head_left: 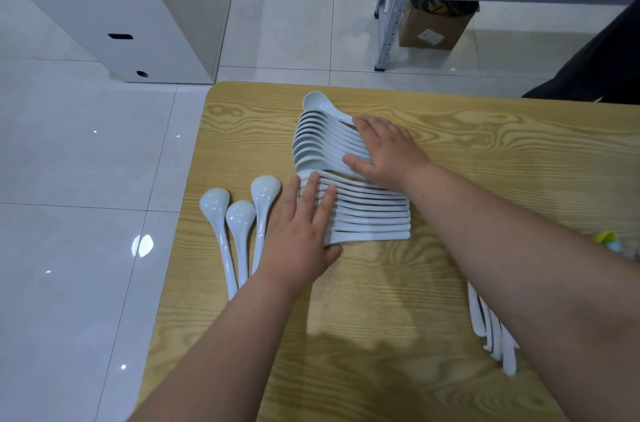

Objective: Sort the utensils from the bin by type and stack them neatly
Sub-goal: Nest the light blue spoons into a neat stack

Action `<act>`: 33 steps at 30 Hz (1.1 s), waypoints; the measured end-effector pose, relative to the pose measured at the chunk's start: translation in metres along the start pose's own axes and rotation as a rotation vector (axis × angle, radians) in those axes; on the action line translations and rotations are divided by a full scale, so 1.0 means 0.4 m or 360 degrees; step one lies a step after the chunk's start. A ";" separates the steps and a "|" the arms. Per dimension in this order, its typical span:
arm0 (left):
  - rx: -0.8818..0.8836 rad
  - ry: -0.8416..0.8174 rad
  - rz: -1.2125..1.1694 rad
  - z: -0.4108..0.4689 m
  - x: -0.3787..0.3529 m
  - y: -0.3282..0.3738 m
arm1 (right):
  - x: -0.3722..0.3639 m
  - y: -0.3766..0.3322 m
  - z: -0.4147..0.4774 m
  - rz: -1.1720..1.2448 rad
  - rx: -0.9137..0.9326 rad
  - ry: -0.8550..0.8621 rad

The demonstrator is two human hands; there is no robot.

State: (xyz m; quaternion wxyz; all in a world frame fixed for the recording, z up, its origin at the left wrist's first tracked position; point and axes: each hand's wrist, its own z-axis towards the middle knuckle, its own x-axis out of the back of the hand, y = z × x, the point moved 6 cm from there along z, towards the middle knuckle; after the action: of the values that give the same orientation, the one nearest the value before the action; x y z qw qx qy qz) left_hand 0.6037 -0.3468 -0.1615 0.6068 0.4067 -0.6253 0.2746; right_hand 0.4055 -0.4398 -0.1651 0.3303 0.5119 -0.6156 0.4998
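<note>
**Both hands flat on two rows of nested spoons**

On the wood-grain desk [485, 151], two rows of white soup spoons, nested one against the next, with bowls to the left and handles to the right. Far row [322, 144] slightly fanned, touching the near row [370, 214] where the two meet. At the far end of the far row, one top spoon [320, 103], bowl up and tilted.

Left hand [301, 231] laid flat over the bowl end of the near row, fingers straight and close together, thumb against the nearest spoon; nothing gripped. Right hand [384, 151] spread over the handles of the far row, fingers nearly straight, one fingertip at the top spoon's handle, thumb pointing left across the handles; pressing, not clasping.

Just left of the left hand, three long-handled spoons [240, 217] side by side, bowls face down and away from the person, the rightmost partly hidden under the left wrist. Near the right desk edge, partly hidden under the right forearm, a bundle of long white handles [491, 335], bowls hidden.

Beyond the desk, pale tiled floor [86, 162], a white cabinet [114, 6], a metal rack [391, 16] with a cardboard box [433, 30] under its shelf.
</note>
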 end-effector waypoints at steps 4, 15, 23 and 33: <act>-0.0034 0.0061 -0.0050 -0.019 0.013 -0.003 | 0.007 -0.002 0.000 0.0015 -0.0024 -0.0010; -0.0109 0.0460 -0.0253 -0.121 0.095 -0.090 | 0.050 -0.052 -0.014 -0.0038 -0.0050 0.0007; 0.0725 0.0251 -0.0591 -0.209 0.093 -0.338 | 0.087 -0.221 -0.087 0.0140 0.0152 0.0352; 0.0823 -0.0154 -0.0614 -0.071 0.078 -0.418 | -0.171 -0.550 -0.174 0.0194 -0.0088 -0.0137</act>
State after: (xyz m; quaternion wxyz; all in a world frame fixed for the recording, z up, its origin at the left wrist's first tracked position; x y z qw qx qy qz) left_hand 0.7618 -0.4149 -0.1528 0.4939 0.6709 -0.4743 0.2846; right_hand 0.6273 -0.3478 -0.1473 0.2865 0.4853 -0.6728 0.4793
